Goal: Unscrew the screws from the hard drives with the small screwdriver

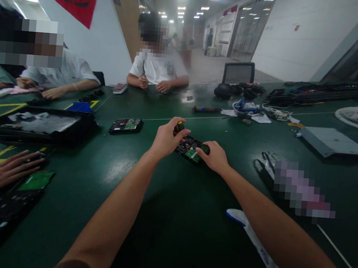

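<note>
A small black device with a green circuit board (192,154) lies on the green table in front of me. My left hand (168,138) is closed around a yellow and black handle (180,127), which looks like a screwdriver's, held upright over the far left part of the device. The tool's lower end is hidden by my fingers. My right hand (215,155) grips the device's right edge, thumb on top of the board. A similar black device with a green board (126,125) rests apart, to the left of my left hand.
At the left, another person's hand (11,172) is beside a larger black unit with a green board (37,180). Black trays (88,123) stand behind it. On the right are a grey metal box (336,142), a basket (247,109) and a white-blue strip (260,243). People sit across the table.
</note>
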`<state>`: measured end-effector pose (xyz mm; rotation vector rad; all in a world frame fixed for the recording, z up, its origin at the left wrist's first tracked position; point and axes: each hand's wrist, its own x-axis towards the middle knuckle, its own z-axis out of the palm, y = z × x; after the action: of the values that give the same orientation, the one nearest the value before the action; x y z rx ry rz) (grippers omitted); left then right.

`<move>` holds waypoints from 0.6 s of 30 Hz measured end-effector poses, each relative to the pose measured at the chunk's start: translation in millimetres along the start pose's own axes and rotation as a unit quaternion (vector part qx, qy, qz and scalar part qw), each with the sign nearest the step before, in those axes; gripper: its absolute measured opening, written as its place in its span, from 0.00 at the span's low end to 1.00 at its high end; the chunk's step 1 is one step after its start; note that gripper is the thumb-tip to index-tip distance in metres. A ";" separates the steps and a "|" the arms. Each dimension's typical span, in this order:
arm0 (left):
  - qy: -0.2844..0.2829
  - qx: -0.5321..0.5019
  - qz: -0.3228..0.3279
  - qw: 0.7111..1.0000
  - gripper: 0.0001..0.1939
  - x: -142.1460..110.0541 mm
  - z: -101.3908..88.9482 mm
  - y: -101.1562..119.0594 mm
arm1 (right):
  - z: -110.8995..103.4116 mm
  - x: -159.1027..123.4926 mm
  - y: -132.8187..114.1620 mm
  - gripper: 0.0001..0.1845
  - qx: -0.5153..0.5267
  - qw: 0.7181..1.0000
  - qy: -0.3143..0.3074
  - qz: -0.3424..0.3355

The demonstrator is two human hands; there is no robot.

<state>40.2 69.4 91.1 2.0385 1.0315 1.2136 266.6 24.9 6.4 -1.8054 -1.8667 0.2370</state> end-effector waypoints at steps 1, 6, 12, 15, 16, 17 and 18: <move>-0.005 0.009 0.004 1.000 0.17 -0.6 0.3 2.0 | 0.0 0.1 -0.1 0.27 0.000 1.000 0.000 -0.001; -0.022 -0.006 0.010 1.000 0.19 -2.1 2.7 8.1 | 0.5 0.1 -0.2 0.26 -0.002 1.000 0.009 -0.009; -0.017 -0.071 -0.004 0.997 0.19 -1.5 6.8 8.2 | -0.8 -0.7 -1.7 0.26 0.001 1.000 0.009 -0.001; -0.026 -0.090 -0.012 0.996 0.21 -0.5 7.6 5.8 | -0.6 -0.3 -0.9 0.26 0.000 1.000 0.006 -0.001; -0.027 -0.090 -0.011 0.996 0.21 -0.1 7.3 4.8 | -0.2 0.0 -0.3 0.26 -0.001 1.000 0.005 -0.003; -0.028 -0.086 -0.009 0.996 0.22 0.2 6.8 3.9 | 0.3 0.2 0.5 0.26 -0.003 1.000 0.006 -0.006; -0.028 -0.082 -0.006 0.996 0.22 0.5 6.2 3.3 | 0.9 0.5 1.4 0.27 -0.006 1.000 0.008 -0.010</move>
<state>47.0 67.6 91.1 1.9263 0.8863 1.1876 267.4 25.7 5.1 -1.7909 -1.8773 0.2051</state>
